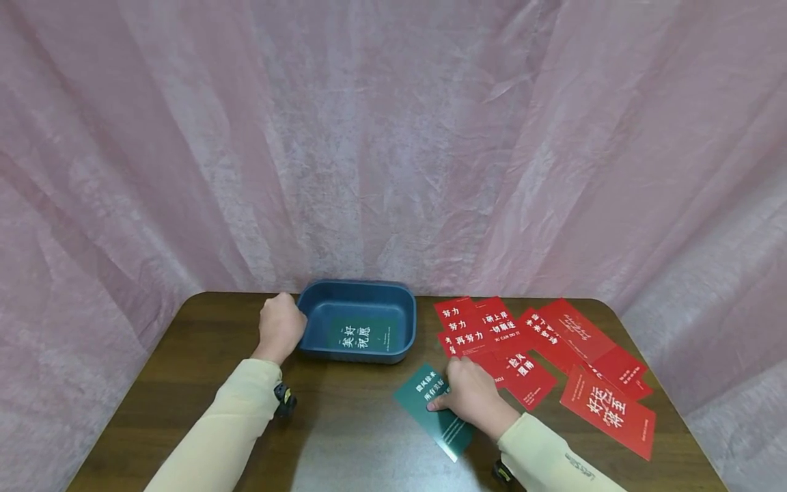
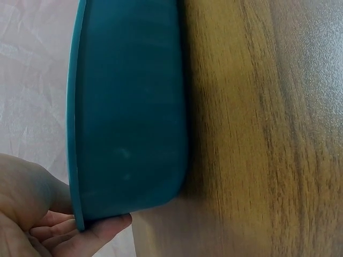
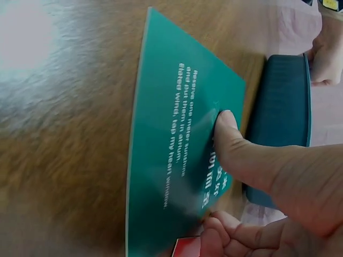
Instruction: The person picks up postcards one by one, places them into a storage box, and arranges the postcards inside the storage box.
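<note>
In the head view my left hand (image 1: 281, 326) grips the left side of a blue plastic tray (image 1: 353, 290) near the table's back edge. Its fingers curl at the tray's rim in the left wrist view. A green card (image 1: 363, 333) with white characters lies inside the tray. My right hand (image 1: 472, 395) pinches another green card (image 1: 430, 400), thumb on its printed face, to the right of and nearer than the tray. That card (image 3: 177, 123) is tilted off the wood in the right wrist view.
Several overlapping red cards (image 1: 470, 321) spread over the right of the brown table (image 1: 209, 383). One red card (image 1: 610, 411) lies nearest the right front. A pink curtain (image 1: 381, 137) hangs right behind the table.
</note>
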The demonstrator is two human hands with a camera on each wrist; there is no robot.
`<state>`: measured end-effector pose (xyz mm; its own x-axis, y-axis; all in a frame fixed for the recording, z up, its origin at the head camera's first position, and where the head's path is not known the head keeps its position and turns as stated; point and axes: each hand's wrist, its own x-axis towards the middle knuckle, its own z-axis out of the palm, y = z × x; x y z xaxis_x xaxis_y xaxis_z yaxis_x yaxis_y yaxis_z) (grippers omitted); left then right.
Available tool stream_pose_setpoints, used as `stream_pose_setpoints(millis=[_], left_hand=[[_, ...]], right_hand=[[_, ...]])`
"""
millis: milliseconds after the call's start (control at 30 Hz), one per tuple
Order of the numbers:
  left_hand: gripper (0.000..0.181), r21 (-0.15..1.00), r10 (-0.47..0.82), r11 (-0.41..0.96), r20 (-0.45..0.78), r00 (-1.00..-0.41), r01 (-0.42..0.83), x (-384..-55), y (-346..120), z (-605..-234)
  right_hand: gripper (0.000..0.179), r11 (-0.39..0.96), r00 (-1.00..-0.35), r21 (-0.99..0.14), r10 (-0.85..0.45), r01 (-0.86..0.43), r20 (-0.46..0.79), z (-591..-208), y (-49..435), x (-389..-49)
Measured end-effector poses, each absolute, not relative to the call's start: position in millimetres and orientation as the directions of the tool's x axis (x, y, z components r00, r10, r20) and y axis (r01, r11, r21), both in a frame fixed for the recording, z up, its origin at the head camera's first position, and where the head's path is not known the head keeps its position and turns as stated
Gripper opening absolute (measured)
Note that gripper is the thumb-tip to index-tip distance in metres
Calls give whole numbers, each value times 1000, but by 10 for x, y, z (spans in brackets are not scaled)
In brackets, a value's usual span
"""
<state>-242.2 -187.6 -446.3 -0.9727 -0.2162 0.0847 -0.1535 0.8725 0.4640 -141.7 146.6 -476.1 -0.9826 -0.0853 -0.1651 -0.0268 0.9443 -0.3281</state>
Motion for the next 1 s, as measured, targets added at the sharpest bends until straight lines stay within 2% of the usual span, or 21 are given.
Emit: stream_pose_setpoints(millis=[133,467,700,867,1000], left_hand=[[20,455,-215,876,73,-974,-159,-2429,-1874,-4470],[18,463,-213,872,67,-975,-159,-2429,-1868,-4466],[19,480,-203,863,43,-978,-158,-2418,-1867,-4457],[19,475,-205,864,37,-978,-164,-2417,-1868,-4443],[20,477,-204,864,44,-978,-158,-2414,-1865,-4446]], right_hand=[[55,931,-976,-363,-97,-20,-195,-4740,1446,-1442],[66,928,-967,-373,-82,14,-240,-4741,1426,-1479],[61,936,-970,-353,-87,-1,-227,-4730,1388,-1458],[63,946,-979,-326,-65,1,-191,-4714,1364,-1441],[63,957,-976,-291,-61,3,-210,-4692,1355,-1447]])
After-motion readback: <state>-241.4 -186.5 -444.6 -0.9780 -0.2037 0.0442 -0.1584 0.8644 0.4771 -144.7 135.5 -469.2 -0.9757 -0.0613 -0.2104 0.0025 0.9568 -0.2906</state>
